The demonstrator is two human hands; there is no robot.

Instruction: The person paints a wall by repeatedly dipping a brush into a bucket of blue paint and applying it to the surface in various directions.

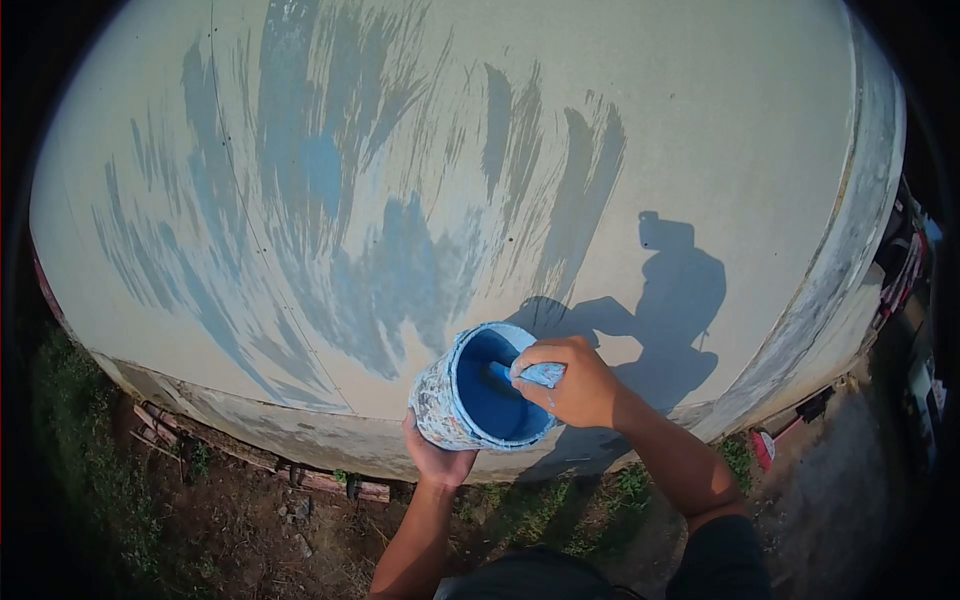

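My left hand [437, 460] holds a paint-spattered bucket [440, 400] from below, tilted so its blue inside faces me. My right hand [572, 382] grips a blue-coated brush handle [540, 374] that reaches down into the bucket; the bristles are hidden in the blue paint. Both hands are close to the pale wall [700, 120], which carries uneven blue brush strokes [380, 260] across its left and middle.
The shadow of my head and arms [660, 300] falls on the wall to the right. Bare earth, grass and some bricks [330, 485] lie along the wall's foot. A red object [763, 447] lies on the ground at the right.
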